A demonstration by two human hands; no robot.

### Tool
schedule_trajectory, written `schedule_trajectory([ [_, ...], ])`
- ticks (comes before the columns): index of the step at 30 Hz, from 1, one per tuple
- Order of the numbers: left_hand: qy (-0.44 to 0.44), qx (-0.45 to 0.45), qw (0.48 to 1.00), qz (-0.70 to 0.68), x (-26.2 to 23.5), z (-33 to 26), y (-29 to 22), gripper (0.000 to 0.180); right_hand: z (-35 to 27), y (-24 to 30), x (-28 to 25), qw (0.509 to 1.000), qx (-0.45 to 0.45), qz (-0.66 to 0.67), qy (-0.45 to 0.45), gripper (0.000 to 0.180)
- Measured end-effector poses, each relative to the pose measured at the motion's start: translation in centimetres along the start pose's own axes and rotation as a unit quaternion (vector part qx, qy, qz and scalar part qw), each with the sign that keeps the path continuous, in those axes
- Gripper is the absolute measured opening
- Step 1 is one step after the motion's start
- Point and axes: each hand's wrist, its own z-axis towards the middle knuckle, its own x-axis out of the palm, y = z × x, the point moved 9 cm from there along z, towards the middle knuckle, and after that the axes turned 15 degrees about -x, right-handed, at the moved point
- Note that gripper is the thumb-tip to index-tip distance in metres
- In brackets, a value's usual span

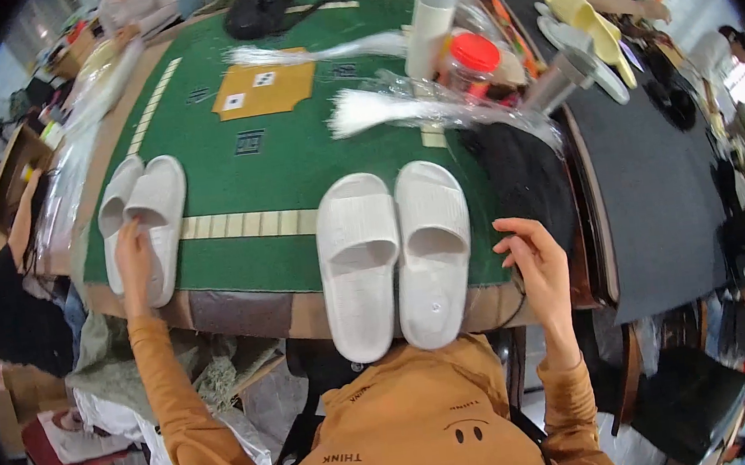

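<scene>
Nearest pair: right now two white ribbed foam slide slippers (396,253) lie side by side, soles down, on the near edge of the green felt game table (293,164), heels jutting past the rim toward the person.
Second pair: another two white foam slippers (143,222) lie stacked close together at the table's left edge.
Left hand (133,258): rests on the second pair, fingers laid flat over the lower slipper; whether they grip it I cannot tell.
Right hand (534,261): open and empty, fingers loosely spread, just right of the nearest pair and not touching it, beside a black cloth (521,180).
Step in hand: by my judgement, pairing and laying out slippers, with the left pair being taken or set.
Next move calls for: a firm hold on both left slippers together, so that neither slides off the rim.
Further out: clear plastic bags (432,104), a tall white cylinder bottle (430,25) and a red-lidded jar (469,61).
</scene>
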Motion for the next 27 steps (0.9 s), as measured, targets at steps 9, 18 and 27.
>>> schedule_trajectory([
  [9, -0.096, -0.036, 0.995, -0.002, -3.6, -6.7, -11.9, 0.027, -3.5, 0.9, 1.9, 0.926, -0.179, -0.244, 0.228, 0.017],
  [18, 0.127, 0.160, 0.945, -0.257, -0.4, -16.7, -29.7, 0.017, -4.2, 1.2, 3.3, 0.905, -0.243, -0.268, 0.224, 0.013],
  [27, 0.103, 0.202, 0.919, -0.322, -5.9, -19.7, -34.7, 0.014, -2.1, 4.7, 5.1, 0.959, -0.189, -0.205, 0.042, 0.011],
])
